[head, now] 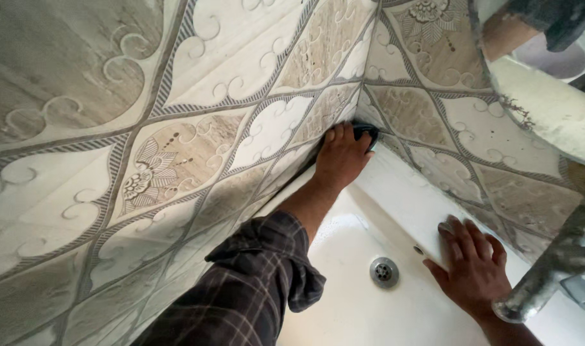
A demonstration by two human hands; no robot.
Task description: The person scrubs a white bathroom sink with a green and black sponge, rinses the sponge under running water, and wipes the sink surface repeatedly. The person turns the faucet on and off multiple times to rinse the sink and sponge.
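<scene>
We see patterned wall tiles point(177, 147) meeting in a corner at 12 o'clock; white tub point(350, 256) below, drain point(384, 271) at 5; corroded tap point(555, 269) at 3; left hand point(341, 157) presses a dark sponge point(364, 132) into the corner seam, fingers closed over it; right hand point(471, 269) lies flat, holding nothing, braced on the tub rim, seemingly for balance.

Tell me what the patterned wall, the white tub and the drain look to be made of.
Wall tiles: likely glazed ceramic, with a printed scroll pattern, grout lines and a soft sheen. Tub: glossy white, probably acrylic or enamelled; the look leaves it open. Drain: shiny silver, apparently chromed or stainless metal. The left hand presses a dark pad into the corner; its material is unclear.
</scene>
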